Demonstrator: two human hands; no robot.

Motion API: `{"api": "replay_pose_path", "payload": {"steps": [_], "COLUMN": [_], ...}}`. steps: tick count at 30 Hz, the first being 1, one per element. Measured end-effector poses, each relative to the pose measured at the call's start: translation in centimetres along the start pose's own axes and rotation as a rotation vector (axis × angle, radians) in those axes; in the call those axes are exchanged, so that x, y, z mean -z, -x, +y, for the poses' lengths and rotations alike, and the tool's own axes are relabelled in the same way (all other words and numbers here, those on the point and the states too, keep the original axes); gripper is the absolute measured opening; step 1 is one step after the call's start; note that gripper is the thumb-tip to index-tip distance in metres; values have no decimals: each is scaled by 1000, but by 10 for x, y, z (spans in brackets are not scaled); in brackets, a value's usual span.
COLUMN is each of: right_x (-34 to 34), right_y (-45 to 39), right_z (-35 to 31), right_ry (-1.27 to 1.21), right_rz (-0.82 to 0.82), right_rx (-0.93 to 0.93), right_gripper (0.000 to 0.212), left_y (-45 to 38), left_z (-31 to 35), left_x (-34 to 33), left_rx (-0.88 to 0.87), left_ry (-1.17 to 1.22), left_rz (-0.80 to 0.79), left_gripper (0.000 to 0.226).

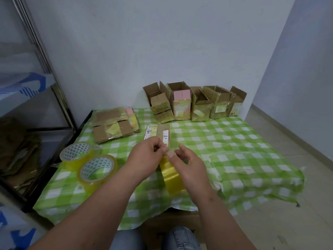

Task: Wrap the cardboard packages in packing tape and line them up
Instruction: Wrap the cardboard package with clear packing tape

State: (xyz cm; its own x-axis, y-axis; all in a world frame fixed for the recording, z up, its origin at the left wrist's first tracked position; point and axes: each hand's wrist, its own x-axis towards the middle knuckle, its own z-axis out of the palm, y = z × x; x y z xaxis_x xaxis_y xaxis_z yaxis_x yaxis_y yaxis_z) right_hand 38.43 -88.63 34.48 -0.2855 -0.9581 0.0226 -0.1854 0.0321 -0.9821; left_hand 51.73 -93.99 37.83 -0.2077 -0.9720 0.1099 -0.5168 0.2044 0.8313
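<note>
Now both hands pinch tape: left hand (146,156) & right hand (187,162) clamp the loose end off roll (172,177), package (158,135) just behind on table (234,141).

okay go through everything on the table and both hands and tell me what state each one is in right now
Left hand: pinching the tape end.
Right hand: holding the tape roll.
Held tape roll: on edge, being peeled.
Two spare tape rolls: lying flat, untouched.
Labelled flat package: lying flat.
Row of boxes: upright, flaps open.
Flattened cardboard stack: lying flat.
</note>
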Motion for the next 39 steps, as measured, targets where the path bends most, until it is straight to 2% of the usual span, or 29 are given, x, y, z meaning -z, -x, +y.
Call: {"api": "replay_pose_path", "payload": {"steps": [1, 4, 7, 10, 14, 18, 20, 24, 30, 33, 39], "right_x": [0, 1, -2, -5, -8, -8, -8, -14, -20, -21, -22], "right_y": [1, 8, 16, 19, 15, 11, 12, 20, 24, 27, 33], "right_z": [0, 0, 1, -4, -5, -6, -8, -7, -6, -5, -1], "right_ry": [6, -22, -75, -62, 79, 97, -8, -172, -92, -20, -22], "right_rz": [-2, -95, -203, -186, -188, -143, -95, -64, 40, 25, 27], "right_rx": [-9, -4, 7, 35, 93, 58, 42, 92, 149, 178, 200], "right_gripper": [55, 47, 56, 60, 58, 42, 30, 16, 18, 19, 19], "left_y": [0, 3, 6, 11, 19, 28, 30, 29, 33, 35, 39], "left_z": [-1, -2, -1, 3, 6, 12, 14, 14, 6, 1, -5], "left_x": [2, 7, 11, 13, 13, 12, 14, 24, 21, 24, 23], "left_rx": [11, 12, 1, -59, -157, -293, -281, -101, -32, -26, -6], "left_ry": [27, 31, 17, -82, -213, -272, -205, 173, 158, 232, 297], "left_rz": [18, 53, 70, 81, 129, 114, 111, 127, 104, 94, 4], "left_gripper": [16, 18, 18, 19, 19, 20, 23, 18, 6, 36, 33]}}
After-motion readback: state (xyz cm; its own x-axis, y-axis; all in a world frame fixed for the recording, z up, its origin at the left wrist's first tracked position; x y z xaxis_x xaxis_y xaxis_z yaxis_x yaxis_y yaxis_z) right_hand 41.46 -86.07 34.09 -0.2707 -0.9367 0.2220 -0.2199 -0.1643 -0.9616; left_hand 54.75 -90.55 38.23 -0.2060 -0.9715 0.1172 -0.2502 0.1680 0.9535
